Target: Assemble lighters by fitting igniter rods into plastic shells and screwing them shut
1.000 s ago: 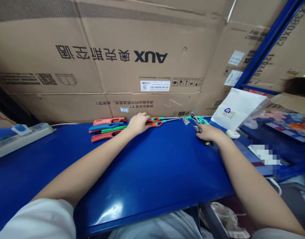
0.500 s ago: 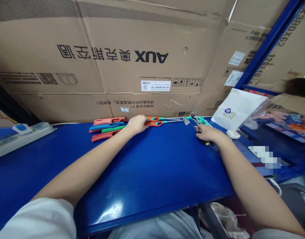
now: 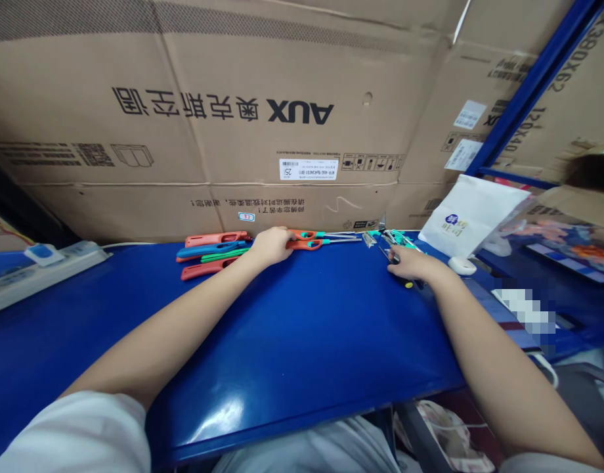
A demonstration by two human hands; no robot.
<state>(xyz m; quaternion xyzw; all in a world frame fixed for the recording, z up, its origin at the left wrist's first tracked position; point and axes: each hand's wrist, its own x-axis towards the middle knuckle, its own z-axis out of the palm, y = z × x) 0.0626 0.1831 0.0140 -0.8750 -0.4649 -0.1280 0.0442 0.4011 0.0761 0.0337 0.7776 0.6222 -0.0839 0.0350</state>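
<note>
My left hand [image 3: 273, 245] is closed over the orange long-nosed lighters [image 3: 309, 244], with teal collars and thin metal rods pointing right. Its fingertips are partly hidden. Beside it on the left lie more lighter handles: a salmon one [image 3: 213, 239], a blue one [image 3: 206, 251], a green one [image 3: 228, 255] and a red one [image 3: 208, 268]. My right hand [image 3: 413, 263] grips a slim dark-handled tool [image 3: 394, 260] with a thin metal tip; its exact kind is unclear. Small teal and metal parts [image 3: 400, 238] lie just behind that hand. Below its fingers shows something dark with a yellow end [image 3: 409, 285].
A large cardboard sheet [image 3: 223, 151] stands along the back of the blue table [image 3: 292, 341]. To the right are a white paper bag [image 3: 467, 217], a white rounded object [image 3: 462, 265] and a phone-like slab [image 3: 568, 263]. A power strip [image 3: 50, 272] lies at the left.
Both hands stay almost where they were. The dark thing with the yellow end below my right hand has shifted very slightly left.
</note>
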